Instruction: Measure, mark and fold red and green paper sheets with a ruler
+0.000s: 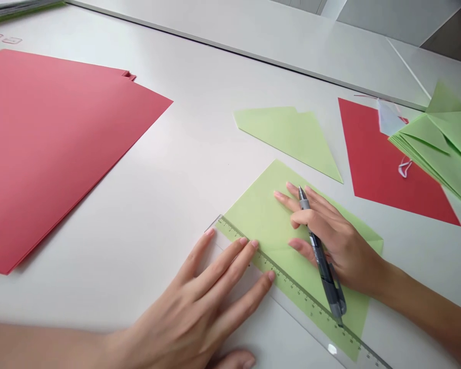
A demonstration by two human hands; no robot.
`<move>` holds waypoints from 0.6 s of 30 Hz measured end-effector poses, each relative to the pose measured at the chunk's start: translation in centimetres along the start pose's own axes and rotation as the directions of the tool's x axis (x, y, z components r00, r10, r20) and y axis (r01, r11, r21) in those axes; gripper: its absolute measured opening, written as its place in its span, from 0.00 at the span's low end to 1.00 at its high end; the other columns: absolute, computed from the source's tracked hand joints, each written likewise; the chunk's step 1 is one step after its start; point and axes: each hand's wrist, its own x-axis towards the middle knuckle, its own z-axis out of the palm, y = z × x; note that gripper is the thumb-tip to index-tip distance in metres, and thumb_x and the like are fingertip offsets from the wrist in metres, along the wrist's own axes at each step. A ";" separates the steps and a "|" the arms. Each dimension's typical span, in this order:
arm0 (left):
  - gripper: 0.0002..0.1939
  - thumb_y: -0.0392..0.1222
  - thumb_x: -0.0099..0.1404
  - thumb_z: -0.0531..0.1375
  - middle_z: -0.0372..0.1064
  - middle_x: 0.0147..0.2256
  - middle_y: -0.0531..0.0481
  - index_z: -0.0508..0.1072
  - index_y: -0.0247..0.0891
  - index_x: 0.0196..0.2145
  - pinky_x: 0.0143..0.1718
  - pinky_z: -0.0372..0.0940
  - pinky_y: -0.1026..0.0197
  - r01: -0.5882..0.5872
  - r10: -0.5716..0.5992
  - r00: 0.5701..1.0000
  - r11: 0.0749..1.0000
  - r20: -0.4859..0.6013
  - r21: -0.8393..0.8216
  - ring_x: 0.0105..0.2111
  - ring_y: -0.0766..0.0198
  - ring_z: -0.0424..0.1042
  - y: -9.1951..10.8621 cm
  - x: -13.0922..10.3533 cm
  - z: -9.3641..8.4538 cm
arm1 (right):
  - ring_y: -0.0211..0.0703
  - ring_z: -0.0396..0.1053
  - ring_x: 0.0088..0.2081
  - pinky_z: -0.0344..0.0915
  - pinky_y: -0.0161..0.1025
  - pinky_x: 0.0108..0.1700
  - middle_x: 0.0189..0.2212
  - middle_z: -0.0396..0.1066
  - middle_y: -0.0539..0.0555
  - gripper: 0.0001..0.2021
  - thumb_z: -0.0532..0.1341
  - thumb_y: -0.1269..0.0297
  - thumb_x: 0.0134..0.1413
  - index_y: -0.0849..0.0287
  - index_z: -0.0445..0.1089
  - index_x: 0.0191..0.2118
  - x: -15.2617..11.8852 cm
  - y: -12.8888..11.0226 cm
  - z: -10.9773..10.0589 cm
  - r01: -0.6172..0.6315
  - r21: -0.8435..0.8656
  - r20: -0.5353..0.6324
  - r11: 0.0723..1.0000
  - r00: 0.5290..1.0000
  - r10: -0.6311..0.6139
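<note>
A light green sheet of paper [253, 205] lies on the white table, with a clear ruler [292, 287] across its lower left part. My left hand [218, 297] has its fingers spread, the fingertips pressing on the ruler. My right hand [330, 236] rests on the green sheet and holds a dark pen [322, 261] between its fingers; the pen's tip points up and away, and its other end lies over the ruler. A second light green piece [292, 130] lies just beyond the sheet.
A large stack of red paper [61, 154] lies on the left of the white table [146, 220]. At the right are a red sheet [388, 164], a white clip [404, 168] and folded green papers [441, 143]. A raised edge crosses behind.
</note>
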 end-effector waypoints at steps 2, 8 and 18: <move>0.35 0.52 0.67 0.55 0.57 0.65 0.37 0.57 0.33 0.66 0.70 0.34 0.40 0.004 -0.004 1.000 1.000 -0.012 -0.011 0.68 0.48 0.49 -0.4 0.1 0.0 | 0.56 0.51 0.69 0.50 0.59 0.70 0.62 0.65 0.65 0.09 0.56 0.57 0.67 0.57 0.60 0.43 -1.2 -1.4 -0.7 0.075 -0.034 0.002 0.997 0.997 -0.074; 0.26 0.49 0.70 0.53 0.50 0.68 0.39 0.62 0.38 0.63 0.70 0.39 0.37 0.114 -0.117 0.992 0.993 -0.057 -0.041 0.69 0.45 0.47 -2.4 0.9 0.4 | 0.63 0.57 0.65 0.61 0.55 0.64 0.64 0.62 0.61 0.01 0.55 0.68 0.61 0.57 0.63 0.37 -8.4 -6.7 -0.6 0.151 -0.263 0.133 0.953 0.984 -0.120; 0.30 0.45 0.72 0.51 0.40 0.69 0.28 0.52 0.27 0.66 0.65 0.54 0.40 0.083 -0.061 0.983 0.989 -0.174 0.122 0.69 0.43 0.42 1.3 0.7 -0.4 | 0.50 0.63 0.62 0.72 0.33 0.52 0.62 0.65 0.60 0.09 0.54 0.75 0.58 0.53 0.55 0.36 -12.7 -9.0 0.6 -0.200 0.096 -0.008 0.975 0.979 0.202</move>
